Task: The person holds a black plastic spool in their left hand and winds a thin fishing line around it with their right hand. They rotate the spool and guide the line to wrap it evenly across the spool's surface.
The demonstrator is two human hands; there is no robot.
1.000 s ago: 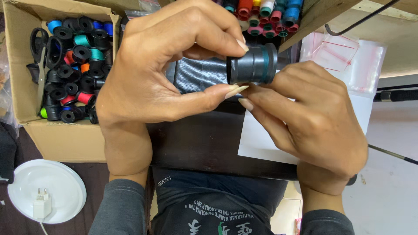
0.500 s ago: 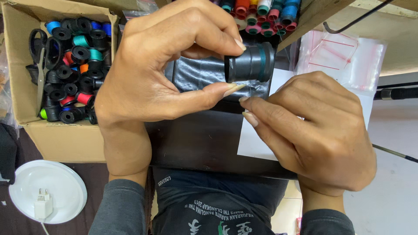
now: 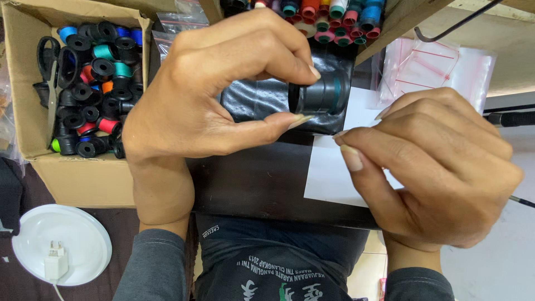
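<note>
A dark spool with a teal band of thread is held above the black table, just in front of a crumpled black plastic bag. The left hand grasps it between forefinger on top and thumb beneath, the remaining fingers curled; the grip covers the spool's near end only, and the far end stands free. The spool lies on its side, long axis running roughly left to right across the view, the free flanged end pointing toward the right hand. The right hand is just beside the spool but apart from it, fingers drawn together with thumb and forefinger tips pinched; whether anything fine lies between them cannot be told. This hand hovers over a white sheet of paper lying on the table. To the left stands an open cardboard box, filled with many small spools, mostly black, with some blue, teal, red, orange and green; a pair of black-handled scissors rests along its left inner wall. At the top, a wooden tray holds a row of spools in red, teal, blue and pink, seen end-on. Clear plastic bags lie to the right of the tray. At lower left, a white round lid carries a white plug adapter.
</note>
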